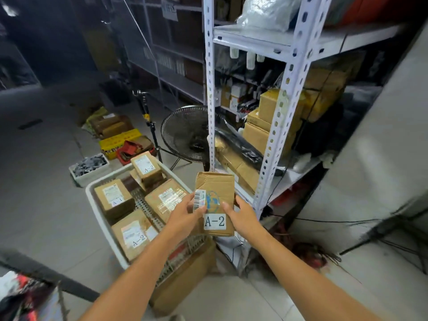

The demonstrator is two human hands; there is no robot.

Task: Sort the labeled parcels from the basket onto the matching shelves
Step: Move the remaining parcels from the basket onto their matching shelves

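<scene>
Both hands, left (185, 216) and right (243, 216), grip the A-2 parcel (215, 200). Confirm the label, then carry it level to the matching shelf (284, 179) just beyond.

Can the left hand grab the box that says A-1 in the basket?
Probably yes, but not right now. The A-1 box lies on top in the basket with nothing over it, near the left hand. That hand is busy, though: with the right hand it holds the A-2 parcel.
</scene>
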